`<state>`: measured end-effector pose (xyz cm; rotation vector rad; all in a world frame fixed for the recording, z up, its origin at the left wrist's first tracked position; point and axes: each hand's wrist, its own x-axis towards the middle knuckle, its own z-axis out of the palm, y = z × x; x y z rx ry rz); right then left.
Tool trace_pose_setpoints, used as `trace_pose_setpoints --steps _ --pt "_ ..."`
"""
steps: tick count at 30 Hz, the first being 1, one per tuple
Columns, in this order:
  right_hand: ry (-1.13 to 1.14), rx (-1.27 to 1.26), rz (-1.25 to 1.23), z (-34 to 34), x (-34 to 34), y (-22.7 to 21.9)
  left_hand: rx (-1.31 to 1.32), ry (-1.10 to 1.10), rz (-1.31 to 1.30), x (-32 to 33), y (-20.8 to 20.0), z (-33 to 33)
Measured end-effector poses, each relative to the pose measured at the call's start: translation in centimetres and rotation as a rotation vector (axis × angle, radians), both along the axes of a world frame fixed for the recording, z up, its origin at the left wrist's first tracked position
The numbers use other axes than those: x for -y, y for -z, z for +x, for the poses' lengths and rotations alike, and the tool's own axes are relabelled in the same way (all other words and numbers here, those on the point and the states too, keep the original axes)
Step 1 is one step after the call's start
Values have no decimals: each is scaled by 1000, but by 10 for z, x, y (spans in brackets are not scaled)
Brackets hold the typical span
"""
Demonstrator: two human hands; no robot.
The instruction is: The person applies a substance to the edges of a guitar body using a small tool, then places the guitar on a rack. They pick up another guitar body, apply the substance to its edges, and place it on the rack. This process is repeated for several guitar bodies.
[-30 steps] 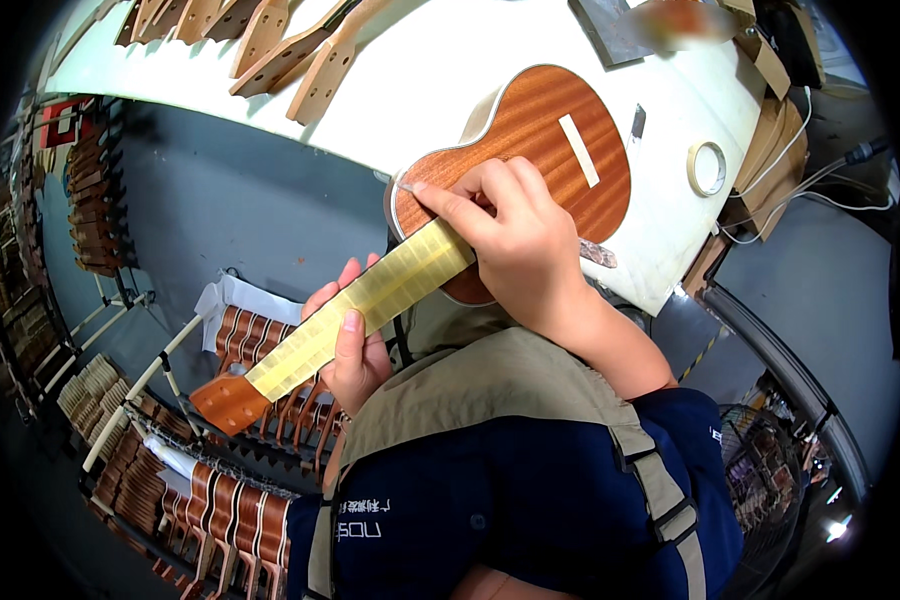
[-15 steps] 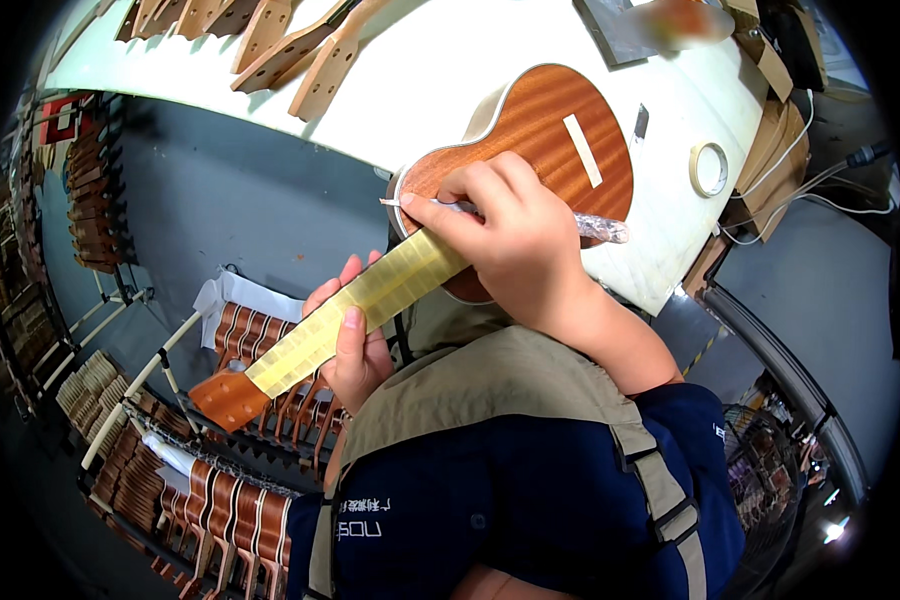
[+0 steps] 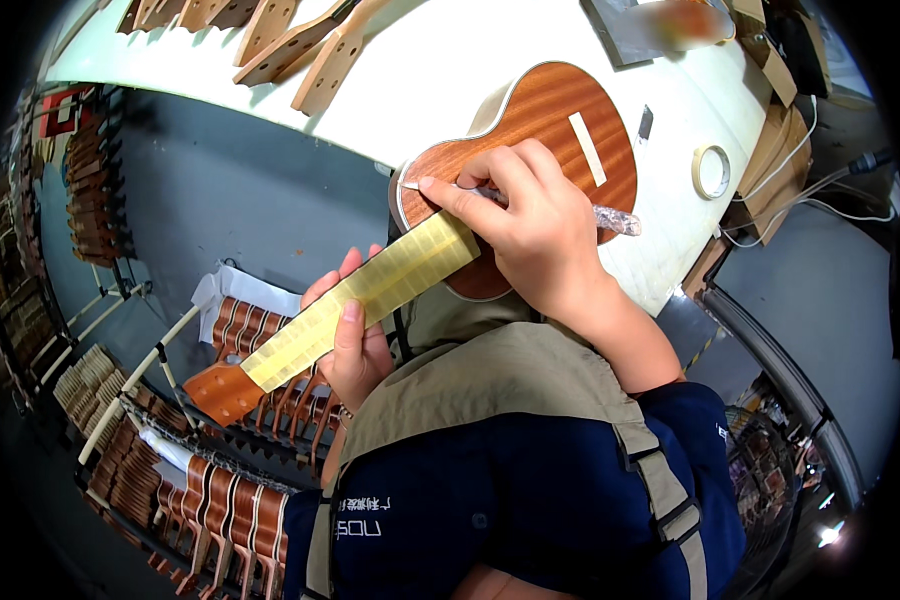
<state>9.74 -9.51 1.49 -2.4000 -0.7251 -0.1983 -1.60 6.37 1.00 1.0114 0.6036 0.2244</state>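
Observation:
A ukulele (image 3: 560,110) with a brown striped wood top and a pale edge lies slanted, its body on the white table and its neck pointing toward my lower left. Yellow masking tape (image 3: 410,268) covers the fretboard. My left hand (image 3: 355,340) holds the neck from beneath, thumb on its near side. My right hand (image 3: 530,210) is closed around a slim tool (image 3: 618,220) whose handle is wrapped in crinkled clear film. Its thin pale tip is at the body's upper left edge, near the neck joint; my fingers hide the middle. A pale bridge-shaped strip (image 3: 587,148) marks the top.
On the table (image 3: 670,130) are a roll of tape (image 3: 710,172), a small blade (image 3: 646,122) and a grey plate (image 3: 615,40). Several wooden necks (image 3: 325,70) lie along the far left. Racks of instrument parts (image 3: 235,500) stand at lower left; cardboard boxes (image 3: 775,150) and cables sit at right.
My right hand and the tool have shifted slightly right, bringing the tip from beyond the body's edge back over it. The headstock has moved a little up and left. My left hand keeps its hold.

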Motion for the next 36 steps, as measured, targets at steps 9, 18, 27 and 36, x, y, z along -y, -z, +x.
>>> trace_pose_setpoints --steps 9,18,27,36 --pt "-43 -33 49 1 -5 -3 8 -31 -31 2 -3 4" --pt "-59 -29 20 3 1 -3 18 22 6 -1 -2 4" --pt "-103 67 -23 4 -1 -2 -15 13 16 -2 -1 5" --pt "-89 -9 18 3 -2 0 -33 -29 -30 -2 -1 7"
